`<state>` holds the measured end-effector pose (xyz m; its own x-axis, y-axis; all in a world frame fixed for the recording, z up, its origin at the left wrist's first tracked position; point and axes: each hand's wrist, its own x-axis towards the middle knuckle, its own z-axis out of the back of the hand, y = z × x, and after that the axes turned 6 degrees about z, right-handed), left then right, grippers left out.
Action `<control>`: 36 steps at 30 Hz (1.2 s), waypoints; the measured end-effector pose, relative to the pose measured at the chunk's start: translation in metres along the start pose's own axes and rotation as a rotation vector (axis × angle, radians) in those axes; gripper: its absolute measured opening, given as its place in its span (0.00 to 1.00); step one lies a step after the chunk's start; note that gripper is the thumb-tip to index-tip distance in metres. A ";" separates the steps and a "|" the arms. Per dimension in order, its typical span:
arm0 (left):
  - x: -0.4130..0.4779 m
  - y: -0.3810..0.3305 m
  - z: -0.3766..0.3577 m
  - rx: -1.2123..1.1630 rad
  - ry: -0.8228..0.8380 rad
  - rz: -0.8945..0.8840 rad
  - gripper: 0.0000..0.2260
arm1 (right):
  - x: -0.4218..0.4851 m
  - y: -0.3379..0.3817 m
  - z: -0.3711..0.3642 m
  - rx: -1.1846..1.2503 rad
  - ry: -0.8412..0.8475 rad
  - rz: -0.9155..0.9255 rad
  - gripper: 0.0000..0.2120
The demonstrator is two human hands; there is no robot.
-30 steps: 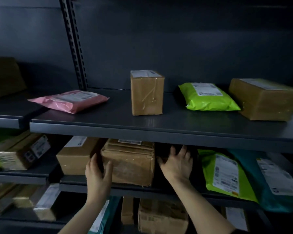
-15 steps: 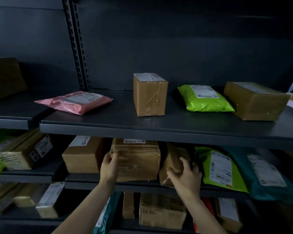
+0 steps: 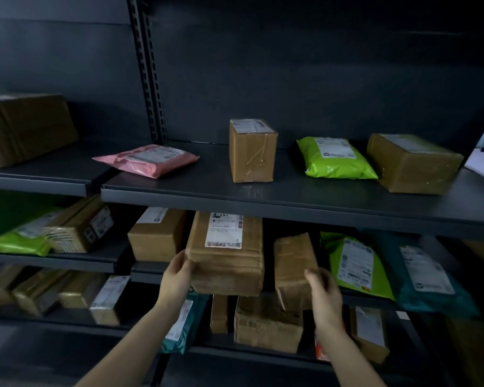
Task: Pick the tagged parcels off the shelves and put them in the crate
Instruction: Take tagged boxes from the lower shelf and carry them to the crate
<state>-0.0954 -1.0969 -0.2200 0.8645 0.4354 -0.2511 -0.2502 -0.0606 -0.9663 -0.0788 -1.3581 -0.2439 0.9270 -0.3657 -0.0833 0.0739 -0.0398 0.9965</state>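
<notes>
Gripping the labelled cardboard box [image 3: 227, 263] in our left hand [image 3: 176, 277], we clasp the narrow parcel [image 3: 292, 263] beside it with our right hand [image 3: 323, 294].

The dark grey metal shelf [image 3: 263, 196] looks matt and smooth. At 6 o'clock, the large brown cardboard parcel [image 3: 227, 272] and the small brown cardboard box [image 3: 292, 261] are creased and dull (tape adds some sheen). At 2 o'clock, the lime-green plastic mailer [image 3: 336, 163] shines, crinkled.

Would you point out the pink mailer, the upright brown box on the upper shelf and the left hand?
pink mailer [image 3: 151, 161]: head view, middle of the bag.
upright brown box [image 3: 253, 160]: head view, front face.
left hand [image 3: 176, 276]: head view, back of hand.
</notes>
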 end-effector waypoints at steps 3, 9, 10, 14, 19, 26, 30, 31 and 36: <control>-0.007 0.000 0.001 0.019 0.009 0.012 0.19 | -0.003 0.005 0.005 0.395 0.074 -0.284 0.20; -0.017 0.009 0.004 0.075 -0.019 -0.005 0.20 | -0.009 -0.001 0.013 0.698 0.184 -0.446 0.23; -0.018 0.011 0.005 0.085 -0.020 -0.005 0.21 | -0.009 -0.002 0.015 0.713 0.200 -0.453 0.23; -0.023 0.014 0.006 0.102 -0.031 -0.001 0.21 | -0.012 0.001 0.016 0.770 0.259 -0.452 0.22; -0.023 0.013 0.006 0.134 -0.043 0.015 0.22 | -0.014 0.006 0.017 0.804 0.253 -0.467 0.22; -0.006 -0.006 -0.007 0.197 -0.062 -0.021 0.22 | -0.014 0.004 0.020 0.803 0.212 -0.493 0.21; -0.007 -0.016 -0.014 0.204 -0.020 -0.007 0.24 | -0.011 0.004 0.025 0.795 0.201 -0.488 0.20; -0.009 -0.017 -0.015 0.201 -0.023 0.002 0.25 | -0.011 0.003 0.027 0.788 0.196 -0.480 0.20; -0.038 -0.001 -0.023 0.272 -0.160 0.002 0.22 | -0.011 0.004 0.035 0.750 0.188 -0.475 0.22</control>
<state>-0.1175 -1.1342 -0.2112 0.7894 0.5728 -0.2205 -0.3782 0.1709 -0.9098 -0.1020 -1.3870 -0.2391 0.9096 -0.0004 -0.4154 0.2662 -0.7671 0.5836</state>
